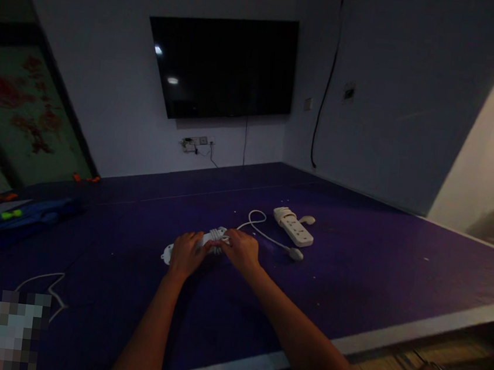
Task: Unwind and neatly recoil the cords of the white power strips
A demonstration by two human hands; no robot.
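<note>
The white power strip lies beneath both hands on the purple surface, long axis running near-left to far-right; the left hand grips its body; the right hand, nearer the wound cord, pinches it; the plug lies right.

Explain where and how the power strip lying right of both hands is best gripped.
Probably pinch the power strip across its narrow width at the near, unwrapped end, coming from above: it lies flat on the purple surface, its far end is wrapped in cord, and a plug lies close to the near end.
</note>
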